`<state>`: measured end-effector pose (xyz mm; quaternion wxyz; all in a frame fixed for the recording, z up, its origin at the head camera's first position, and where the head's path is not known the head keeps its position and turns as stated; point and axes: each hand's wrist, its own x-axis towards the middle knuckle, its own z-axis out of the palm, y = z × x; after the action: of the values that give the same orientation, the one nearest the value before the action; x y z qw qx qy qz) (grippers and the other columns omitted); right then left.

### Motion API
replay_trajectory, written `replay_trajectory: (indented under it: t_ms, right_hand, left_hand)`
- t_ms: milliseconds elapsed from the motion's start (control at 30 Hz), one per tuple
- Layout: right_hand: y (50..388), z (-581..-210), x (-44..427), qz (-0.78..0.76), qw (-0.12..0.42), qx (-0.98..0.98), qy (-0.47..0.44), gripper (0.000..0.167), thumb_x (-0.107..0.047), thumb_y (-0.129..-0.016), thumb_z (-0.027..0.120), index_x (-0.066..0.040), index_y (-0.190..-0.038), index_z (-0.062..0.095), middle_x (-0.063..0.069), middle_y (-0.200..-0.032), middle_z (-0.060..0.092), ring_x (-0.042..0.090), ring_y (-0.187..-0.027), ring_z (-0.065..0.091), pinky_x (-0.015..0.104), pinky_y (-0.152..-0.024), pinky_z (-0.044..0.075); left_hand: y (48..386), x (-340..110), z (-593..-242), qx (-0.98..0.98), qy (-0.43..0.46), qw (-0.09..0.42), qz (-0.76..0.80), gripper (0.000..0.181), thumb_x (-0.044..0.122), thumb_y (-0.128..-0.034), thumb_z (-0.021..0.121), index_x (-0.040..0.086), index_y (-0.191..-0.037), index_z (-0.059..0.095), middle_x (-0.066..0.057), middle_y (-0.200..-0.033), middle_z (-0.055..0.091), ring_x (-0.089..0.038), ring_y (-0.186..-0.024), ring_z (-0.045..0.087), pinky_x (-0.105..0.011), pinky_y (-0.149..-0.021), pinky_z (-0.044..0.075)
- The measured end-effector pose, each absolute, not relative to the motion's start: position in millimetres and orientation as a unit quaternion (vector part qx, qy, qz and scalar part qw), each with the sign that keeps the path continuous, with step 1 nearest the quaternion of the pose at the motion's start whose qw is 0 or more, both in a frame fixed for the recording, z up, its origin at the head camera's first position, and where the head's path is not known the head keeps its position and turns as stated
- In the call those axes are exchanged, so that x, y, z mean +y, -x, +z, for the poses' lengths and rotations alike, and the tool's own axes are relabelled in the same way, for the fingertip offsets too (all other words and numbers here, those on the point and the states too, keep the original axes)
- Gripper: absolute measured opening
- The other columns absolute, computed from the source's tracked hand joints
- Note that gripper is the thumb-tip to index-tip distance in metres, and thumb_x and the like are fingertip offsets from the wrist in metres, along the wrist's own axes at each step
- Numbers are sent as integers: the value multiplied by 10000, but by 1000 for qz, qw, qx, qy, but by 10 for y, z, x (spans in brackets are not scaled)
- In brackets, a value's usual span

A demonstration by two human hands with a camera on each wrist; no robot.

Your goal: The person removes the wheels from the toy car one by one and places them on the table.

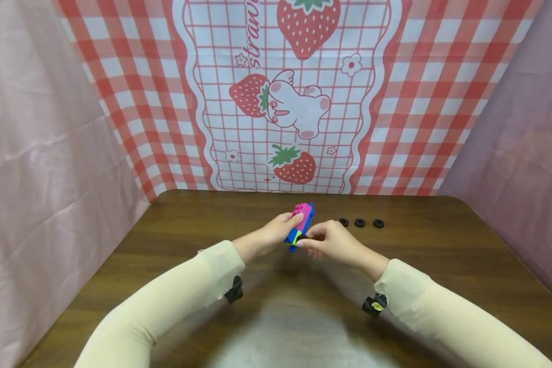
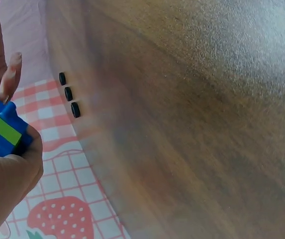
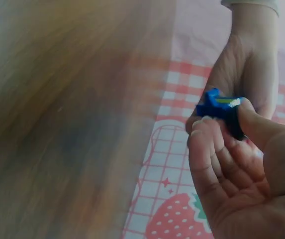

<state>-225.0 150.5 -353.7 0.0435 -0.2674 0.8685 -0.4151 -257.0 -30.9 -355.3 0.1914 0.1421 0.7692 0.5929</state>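
My left hand (image 1: 276, 231) grips a small toy car built of bricks (image 1: 303, 214), its pink studded top tilted up and blue and lime green parts showing at the near end. Against the car's near end, my right hand (image 1: 333, 240) pinches a black wheel (image 3: 241, 124) between thumb and fingers. In the left wrist view the blue and lime end of the car (image 2: 2, 128) shows, with the right fingers close beside it. Whether the wheel is seated on the car cannot be told.
Three black wheels (image 1: 360, 223) lie in a row on the brown wooden table (image 1: 188, 214), to the right of the hands. Behind the table hangs a red-and-white strawberry cloth (image 1: 156, 92). Pale pink curtains (image 1: 41, 153) flank both sides.
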Motion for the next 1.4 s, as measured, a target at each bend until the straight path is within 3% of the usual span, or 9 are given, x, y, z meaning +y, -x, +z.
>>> replay_trajectory:
  t_ms: [133,233,467,767,1100,1400]
  right_hand:
    - [2234,-3520,1512,-471,43,856,209,277,-263,-826,776,-7,-809,670,88,-685,689,226,-607,672,445,-618,570]
    - [2230,-3519,1493,-511,43,840,176,277,-203,-803,800,22,-854,646,74,-717,694,201,-638,684,395,-640,580]
    - [2251,-3490,1500,-589,47,793,151,290,-118,-857,738,99,-1027,650,37,-807,707,121,-712,697,362,-736,587]
    - [2326,-3469,1715,-611,32,784,107,374,-168,-913,677,73,-1197,633,125,-1017,731,94,-807,711,276,-808,565]
    - [2372,-3394,1917,-630,23,772,79,425,-149,-913,677,110,-1236,580,-54,-857,732,63,-754,707,239,-766,566]
    - [2431,-3352,2014,-639,-1,766,66,365,-115,-899,690,124,-1149,577,-84,-790,701,54,-694,690,247,-732,571]
  left_hand:
    - [2571,-294,-3530,766,-146,199,594,461,349,-1056,366,-58,-1221,504,-22,-804,596,-80,-686,580,-197,-635,483]
    - [2569,-304,-3517,767,-138,187,597,478,356,-1054,369,-68,-1232,500,-27,-818,591,-82,-700,575,-197,-646,481]
    - [2559,-358,-3491,778,-125,165,593,502,349,-1050,381,-87,-1273,492,-53,-843,594,-102,-720,573,-213,-674,486]
    - [2541,-360,-3512,773,-109,186,596,492,354,-1049,385,-74,-1272,481,-32,-815,575,-111,-703,575,-229,-648,491]
    - [2519,-350,-3528,775,-118,209,585,493,354,-1050,381,-73,-1283,464,-39,-796,568,-114,-672,574,-225,-605,490]
    - [2489,-349,-3534,778,-125,202,581,476,332,-1052,385,-84,-1268,465,-36,-785,561,-105,-660,569,-216,-599,485]
